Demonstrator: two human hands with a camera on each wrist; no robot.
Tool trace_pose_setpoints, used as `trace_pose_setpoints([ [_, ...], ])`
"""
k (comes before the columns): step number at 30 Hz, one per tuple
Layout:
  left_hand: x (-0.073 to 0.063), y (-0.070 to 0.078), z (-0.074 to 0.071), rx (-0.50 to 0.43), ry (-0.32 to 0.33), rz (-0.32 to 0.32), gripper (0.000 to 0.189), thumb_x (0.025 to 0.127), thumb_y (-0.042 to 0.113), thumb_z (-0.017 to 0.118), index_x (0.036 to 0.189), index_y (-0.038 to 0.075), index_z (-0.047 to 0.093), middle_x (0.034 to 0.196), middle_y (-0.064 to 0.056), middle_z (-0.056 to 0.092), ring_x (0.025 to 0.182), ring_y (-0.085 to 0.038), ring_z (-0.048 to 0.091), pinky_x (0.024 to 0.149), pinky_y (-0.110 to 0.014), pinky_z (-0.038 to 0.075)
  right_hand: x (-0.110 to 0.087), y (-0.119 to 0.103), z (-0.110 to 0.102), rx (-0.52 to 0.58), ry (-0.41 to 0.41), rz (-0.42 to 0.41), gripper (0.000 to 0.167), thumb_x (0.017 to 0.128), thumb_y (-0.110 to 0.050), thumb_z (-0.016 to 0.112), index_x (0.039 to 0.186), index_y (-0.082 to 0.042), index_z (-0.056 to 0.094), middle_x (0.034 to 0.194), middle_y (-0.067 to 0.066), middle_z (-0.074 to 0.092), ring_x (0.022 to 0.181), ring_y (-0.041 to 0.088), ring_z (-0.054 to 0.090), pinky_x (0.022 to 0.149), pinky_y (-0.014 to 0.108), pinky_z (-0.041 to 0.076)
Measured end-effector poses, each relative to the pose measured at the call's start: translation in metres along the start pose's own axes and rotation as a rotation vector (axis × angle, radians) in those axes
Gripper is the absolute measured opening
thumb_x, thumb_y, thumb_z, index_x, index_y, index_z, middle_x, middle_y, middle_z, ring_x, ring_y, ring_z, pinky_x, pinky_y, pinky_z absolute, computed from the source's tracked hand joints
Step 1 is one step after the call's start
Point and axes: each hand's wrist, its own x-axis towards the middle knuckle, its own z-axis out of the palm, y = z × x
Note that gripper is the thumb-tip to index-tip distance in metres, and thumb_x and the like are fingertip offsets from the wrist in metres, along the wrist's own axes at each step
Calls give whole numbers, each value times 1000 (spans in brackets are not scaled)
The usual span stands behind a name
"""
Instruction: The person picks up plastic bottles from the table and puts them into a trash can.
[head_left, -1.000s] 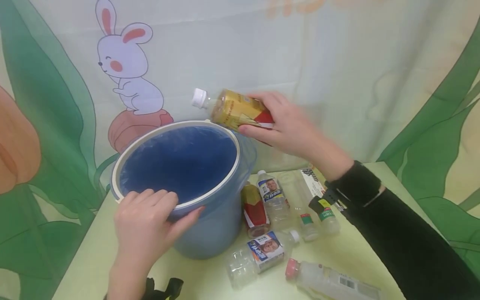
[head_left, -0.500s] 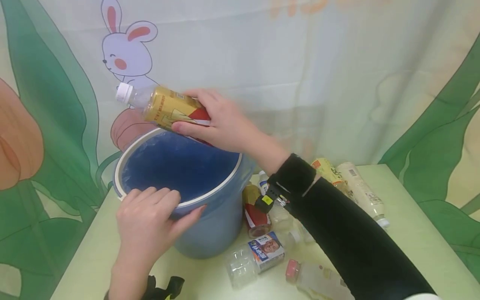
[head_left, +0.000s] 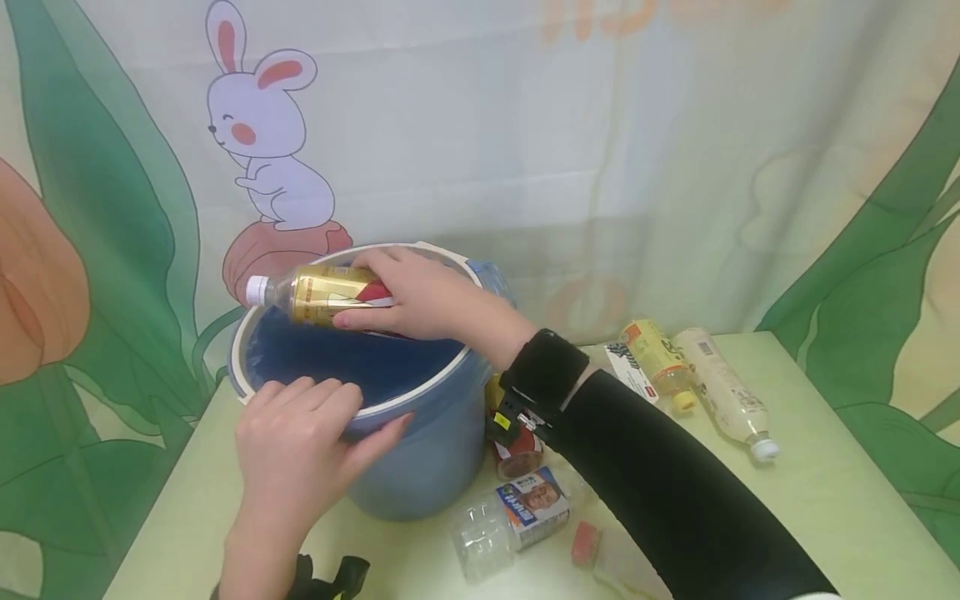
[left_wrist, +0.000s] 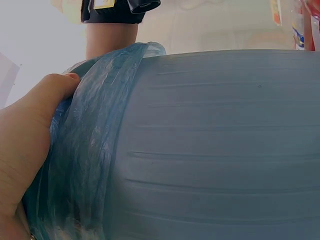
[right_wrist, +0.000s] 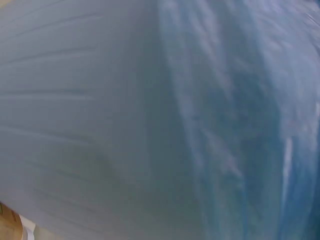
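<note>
"Gripping the gold-labelled bottle (head_left: 318, 293) on its side, the right hand (head_left: 431, 292) has it over the mouth of the bucket (head_left: 431, 467), thumb along the near side! And the left hand (head_left: 296, 433)?"

"Clamped on the near edge, fingers curled over, thumb outside against the bag (left_wrist: 95, 135). Now watch that white cap (head_left: 257, 290), poking toward the left of the opening. If the grip loosened with the bottle lying crosswise, I reckon the cap end could clip the pale rim (head_left: 238, 354) and tip outside."

"Is it touching?"

"Can't tell. The right wrist view gives us only the bucket's side and blue film."

"And the bag?"

"Thin and crinkly, folded down outside in loose pleats. A hard tug by that thumb might drag it out of place, and leaning on one edge could tilt the whole bucket."

"Lovely contrast from the left wrist, though: glossy wrinkles, then a dull, rounded plastic wall with fine ridged lines!"

"The bottle's a shiny cylinder with a narrow neck, probably slick in the fingers. Down on the pale green desk (head_left: 847, 467), the clear bottle (head_left: 480, 537) lies near the bucket, round enough, I'd say, to roll if something bumped it."
</note>
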Motion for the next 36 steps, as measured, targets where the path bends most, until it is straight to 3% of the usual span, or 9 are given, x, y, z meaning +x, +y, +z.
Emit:
trace_pose_setpoints([
  [6, 0, -1, 1, 2, 14, 1, 63, 104, 59, 57, 65, 15, 36, 55, 4, 34, 47, -24, 36, 50, -39, 26, 3, -2, 5, -117, -107, 56, 78, 98, -70, 67, 152, -16, 54, 122, 4, 61, 105, 18, 61, 88, 31, 51],
  [11, 0, -2, 2, -4, 8, -2, 63, 105, 59, 58, 65, 15, 36, 54, 3, 36, 47, -25, 39, 50, -40, 29, 4, -2, 7, -164, -174, 73, 80, 97, -70, 68, 153, -15, 53, 120, 3, 60, 105, 17, 60, 88, 30, 51],
  [27, -1, -1, 3, -12, 29, -3, 63, 105, 59, 58, 65, 16, 37, 55, 3, 34, 47, -23, 32, 50, -38, 24, 0, -4, 8, -271, -356, -2, 70, 90, -64, 81, 139, -16, 66, 109, -2, 66, 97, 15, 62, 81, 26, 51],
  [32, 0, -1, 3, -14, 39, 0, 63, 105, 59, 58, 64, 15, 37, 55, 4, 33, 47, -22, 31, 50, -38, 24, 0, -5, 8, -270, -361, -7, 73, 91, -65, 80, 143, -16, 66, 124, 1, 70, 111, 17, 64, 96, 31, 54],
  [36, 1, -1, 3, -9, 33, 2, 64, 105, 59, 57, 64, 15, 36, 55, 4, 33, 46, -23, 33, 50, -39, 25, -1, -5, 8, -273, -310, -30, 72, 94, -65, 77, 146, -17, 64, 134, 2, 67, 121, 18, 62, 106, 37, 52],
])
